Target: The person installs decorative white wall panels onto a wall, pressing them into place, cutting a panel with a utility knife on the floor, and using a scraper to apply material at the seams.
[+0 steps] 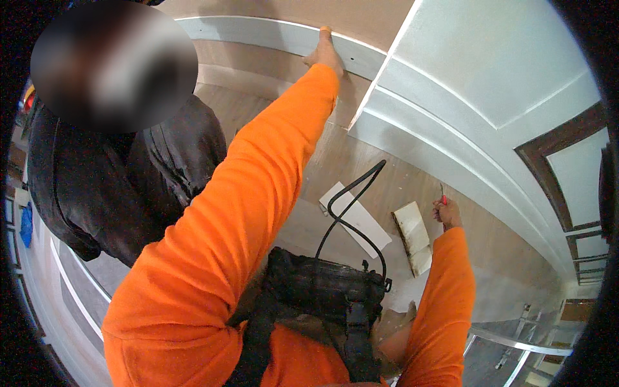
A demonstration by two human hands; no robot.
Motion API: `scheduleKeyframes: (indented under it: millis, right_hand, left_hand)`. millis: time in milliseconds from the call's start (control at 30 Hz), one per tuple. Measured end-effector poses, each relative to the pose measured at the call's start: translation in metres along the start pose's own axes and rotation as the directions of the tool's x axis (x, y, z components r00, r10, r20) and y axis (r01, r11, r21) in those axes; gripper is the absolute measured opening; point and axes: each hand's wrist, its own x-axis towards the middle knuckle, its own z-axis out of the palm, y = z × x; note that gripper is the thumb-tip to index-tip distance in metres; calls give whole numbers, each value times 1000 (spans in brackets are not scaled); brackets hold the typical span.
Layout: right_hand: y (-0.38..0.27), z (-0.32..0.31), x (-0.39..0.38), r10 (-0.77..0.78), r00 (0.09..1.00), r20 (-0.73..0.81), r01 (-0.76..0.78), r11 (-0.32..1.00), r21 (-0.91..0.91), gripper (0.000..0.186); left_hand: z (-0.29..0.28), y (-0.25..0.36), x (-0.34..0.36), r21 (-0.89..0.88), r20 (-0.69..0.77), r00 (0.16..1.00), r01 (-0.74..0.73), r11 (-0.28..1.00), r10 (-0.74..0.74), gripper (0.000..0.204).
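My left hand point(322, 51) reaches up to a white horizontal board point(245, 32) on the beige wall, touching it with fingers stretched toward its top edge and thumb out to the left. My right hand point(446, 214), lower right, is closed round a red-handled tool point(443, 198) with a thin metal end pointing up. Below and left of it, a stained pale board point(411, 235) and a white panel piece point(345, 213) lie on the wood-look floor. A black bag point(303, 290) with looped cable hangs at my front.
Another person in dark clothing point(90, 187) is close at my left, head blurred. A white panelled wall point(483, 64) runs along the right, with brown-framed panels point(535, 161) beyond. Metal rails point(529, 348), perhaps a ladder, are at lower right.
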Motion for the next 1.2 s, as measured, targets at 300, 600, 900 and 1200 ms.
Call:
scheduleKeyframes:
  millis: [300,600,900,1200]
  right_hand:
    - [-18,2,-9,64,996,59,-71,992,107,8]
    - [-58,10,-13,81,993,89,-93,986,139,13]
    - [-49,-4,-31,128,987,95,-142,976,165,10]
    - [-48,1,-24,105,993,62,-114,980,165,9]
  left_hand:
    - [-3,-3,34,-84,174,985,32,996,-17,70]
    - [-14,-8,66,-125,419,903,160,979,-94,85]
    - [-46,-28,39,-295,248,964,172,940,-99,69]
    - [-21,8,32,-90,478,878,72,993,-20,74]
